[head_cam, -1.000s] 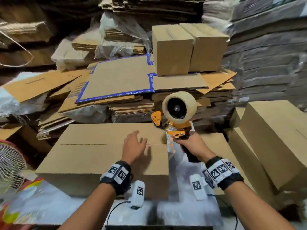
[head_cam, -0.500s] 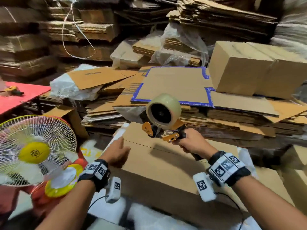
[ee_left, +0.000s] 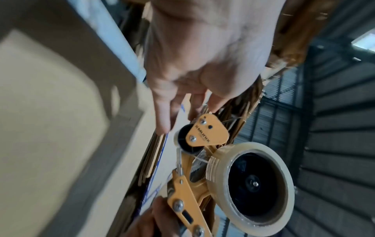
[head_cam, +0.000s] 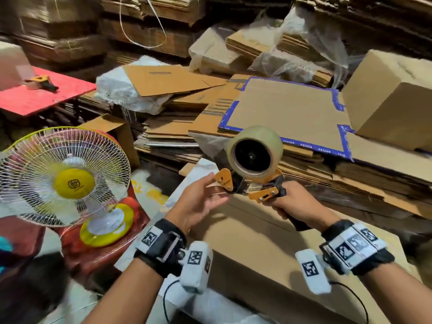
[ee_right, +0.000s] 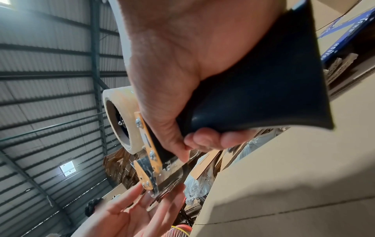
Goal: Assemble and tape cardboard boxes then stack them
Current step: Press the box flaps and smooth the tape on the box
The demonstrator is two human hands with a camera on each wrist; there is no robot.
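Stacks of flattened cardboard fill the far side of the room, piled high against the back; some bundles are wrapped in clear plastic sheeting; a loose white strap hangs in a loop before the dark stacks. To the left, a table fan with a yellow hub stands on a red stool; behind it lies a red board. Overhead, the wrist views show a corrugated metal roof on dark steel beams, with a small bright skylight letting in daylight.
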